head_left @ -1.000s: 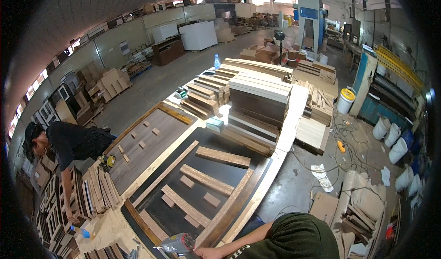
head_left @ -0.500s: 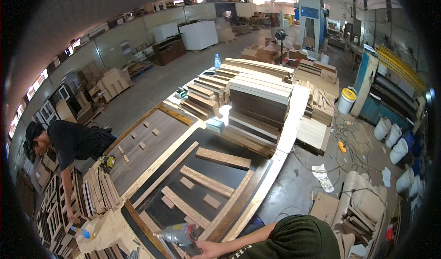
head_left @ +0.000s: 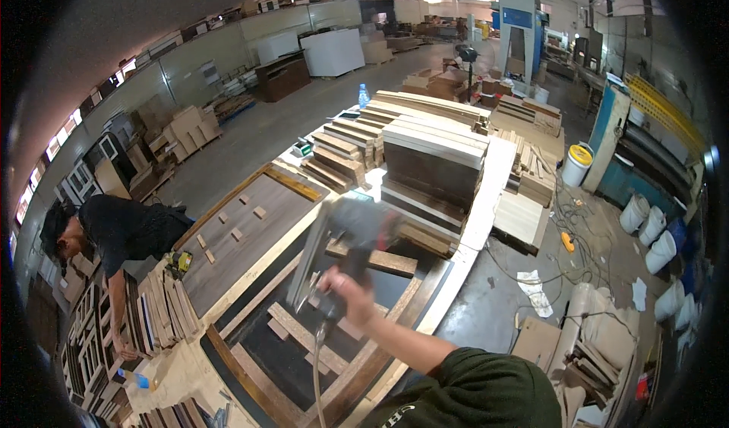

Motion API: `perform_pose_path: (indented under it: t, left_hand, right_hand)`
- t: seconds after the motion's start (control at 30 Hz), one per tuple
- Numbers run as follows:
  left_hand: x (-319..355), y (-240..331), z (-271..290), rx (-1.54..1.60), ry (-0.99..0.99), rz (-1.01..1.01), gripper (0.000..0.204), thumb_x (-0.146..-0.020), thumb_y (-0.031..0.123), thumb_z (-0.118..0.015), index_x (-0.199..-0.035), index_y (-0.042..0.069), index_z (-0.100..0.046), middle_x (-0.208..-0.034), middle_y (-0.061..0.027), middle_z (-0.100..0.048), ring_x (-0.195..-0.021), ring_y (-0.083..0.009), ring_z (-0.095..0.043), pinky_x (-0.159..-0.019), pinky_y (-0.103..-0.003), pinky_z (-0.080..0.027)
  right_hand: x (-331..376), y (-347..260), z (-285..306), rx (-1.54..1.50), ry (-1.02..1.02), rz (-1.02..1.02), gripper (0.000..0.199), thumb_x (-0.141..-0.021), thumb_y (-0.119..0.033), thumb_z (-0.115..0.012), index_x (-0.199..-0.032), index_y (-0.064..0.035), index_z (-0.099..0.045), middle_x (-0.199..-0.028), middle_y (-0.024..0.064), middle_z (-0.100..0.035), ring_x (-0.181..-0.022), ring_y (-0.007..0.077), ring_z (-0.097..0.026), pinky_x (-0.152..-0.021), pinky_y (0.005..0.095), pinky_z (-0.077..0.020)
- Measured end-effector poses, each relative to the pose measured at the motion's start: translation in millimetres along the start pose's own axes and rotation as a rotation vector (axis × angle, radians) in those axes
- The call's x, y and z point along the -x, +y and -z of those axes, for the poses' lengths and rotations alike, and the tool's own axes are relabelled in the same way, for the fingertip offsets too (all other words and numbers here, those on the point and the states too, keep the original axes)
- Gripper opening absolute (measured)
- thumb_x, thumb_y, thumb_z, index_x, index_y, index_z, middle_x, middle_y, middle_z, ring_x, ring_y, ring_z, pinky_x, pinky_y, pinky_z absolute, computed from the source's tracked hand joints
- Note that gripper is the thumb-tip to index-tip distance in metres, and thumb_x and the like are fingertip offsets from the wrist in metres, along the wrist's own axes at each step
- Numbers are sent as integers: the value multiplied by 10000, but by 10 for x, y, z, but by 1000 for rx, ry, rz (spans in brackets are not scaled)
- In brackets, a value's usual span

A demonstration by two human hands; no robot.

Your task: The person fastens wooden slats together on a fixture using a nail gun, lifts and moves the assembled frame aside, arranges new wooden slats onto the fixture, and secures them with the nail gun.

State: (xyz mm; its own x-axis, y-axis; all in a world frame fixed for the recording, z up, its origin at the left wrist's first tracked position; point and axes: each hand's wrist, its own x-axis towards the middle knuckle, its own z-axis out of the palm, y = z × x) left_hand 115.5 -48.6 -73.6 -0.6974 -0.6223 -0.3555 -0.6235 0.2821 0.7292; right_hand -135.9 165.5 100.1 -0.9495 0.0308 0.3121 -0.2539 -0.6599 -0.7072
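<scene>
My right hand (head_left: pixel 351 290) grips the handle of a nail gun (head_left: pixel 355 234), smeared by motion, with an air hose (head_left: pixel 317 367) hanging from its base. The gun is held above a black panel (head_left: pixel 262 344) edged with brown wood strips. Several chipboard strips (head_left: pixel 304 337) and small blocks lie on that panel, some hidden behind the gun and my arm. My left hand is out of view.
Beyond lies a grey-brown panel (head_left: pixel 250 253) with small wood blocks. Stacked boards (head_left: pixel 433 154) stand at the bench's far end. At left, a co-worker (head_left: pixel 125 238) bends over wood frames (head_left: pixel 83 352). Hoses, a white bucket (head_left: pixel 576 166) and scraps are on the right.
My right hand has lifted the nail gun from the panel's near left corner and carried it away from me and slightly right. The co-worker stays bent over the frames.
</scene>
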Motion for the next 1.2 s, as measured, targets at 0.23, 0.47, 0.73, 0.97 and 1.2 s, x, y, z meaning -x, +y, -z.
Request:
perform_pose_path:
  t: [0.23,0.47,0.73,0.97,1.2]
  left_hand:
    - [-3,-66,-17,-9,-6,29,362,-897,292,-547,-941,-59,-619,-845,-177,-632,-766,-236,-600,-678,-382,-453]
    - [-9,-57,-64,-25,-10,36,351,-892,286,-558,-925,-56,-627,-828,-161,-636,-748,-219,-600,-660,-373,-454]
    - [-26,-140,-88,-27,-20,44,339,-887,279,-570,-906,-52,-636,-808,-142,-640,-727,-199,-600,-640,-363,-456]
    - [72,-419,-48,-21,4,99,329,-882,273,-581,-889,-49,-644,-790,-125,-644,-708,-182,-599,-623,-355,-458]
    - [344,-1934,-281,20,30,214,319,-878,267,-592,-872,-46,-652,-773,-109,-648,-690,-165,-599,-605,-347,-460]
  right_hand:
    - [-83,-404,237,-97,131,95,236,-799,-254,-557,-905,-51,-502,-827,74,-534,-808,170,-498,-777,294,-393]
    - [-86,-482,421,-41,133,263,224,-807,-220,-538,-915,-29,-489,-825,87,-523,-807,172,-486,-766,291,-381]
    - [-71,-692,489,-150,69,188,208,-833,-252,-534,-892,-62,-473,-852,64,-489,-823,168,-466,-782,296,-369]
    - [-102,-720,475,-149,71,330,189,-842,-222,-511,-920,-57,-462,-877,77,-501,-856,178,-493,-830,296,-372]
    - [-80,-746,695,283,84,649,311,-872,-242,-414,-779,4,-581,-888,112,-524,-870,202,-477,-831,329,-391]
